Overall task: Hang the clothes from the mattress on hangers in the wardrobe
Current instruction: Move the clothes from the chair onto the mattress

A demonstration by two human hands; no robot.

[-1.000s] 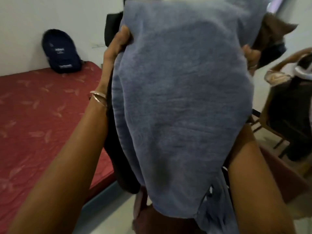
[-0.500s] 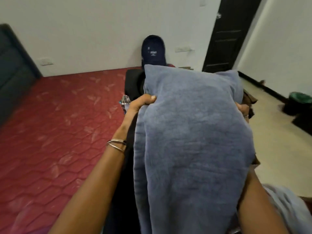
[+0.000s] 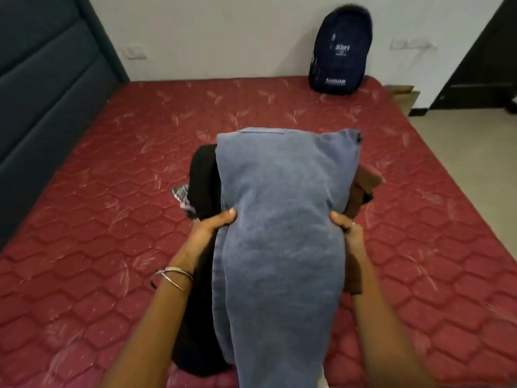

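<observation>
We look down from a head-worn camera at a red quilted mattress [image 3: 98, 247] that fills most of the view. In the centre, a person holds a bundle of clothes [image 3: 279, 219] between both hands, over the middle of the mattress; we cannot tell whether its underside touches the mattress. The topmost piece is a blue-grey garment [image 3: 282, 247] draped over the pile and running from near the camera out toward the far side. Under it on the left we see black cloth [image 3: 202, 180], with a small corner of checked fabric [image 3: 183, 196] poking out beside it. On the right, brown cloth [image 3: 363, 186] shows under the blue-grey layer.

The left hand [image 3: 209, 228] grips the left side of the bundle: its thumb presses on top of the blue-grey garment, and the other fingers are hidden underneath, so we cannot tell how they lie. Thin metal bangles [image 3: 174, 275] circle the left wrist. The right hand [image 3: 348, 228] grips the right side, its thumb curled onto the blue-grey garment; a ring shows on one finger and the rest of the fingers are tucked under the cloth.

At the far edge of the mattress, a dark blue backpack [image 3: 340, 51] leans upright against the white wall [image 3: 223, 32]. A dark padded headboard [image 3: 42, 93] stands along the left. A dark door [image 3: 486, 60] shows at the far right, beyond pale floor [image 3: 461, 141].
</observation>
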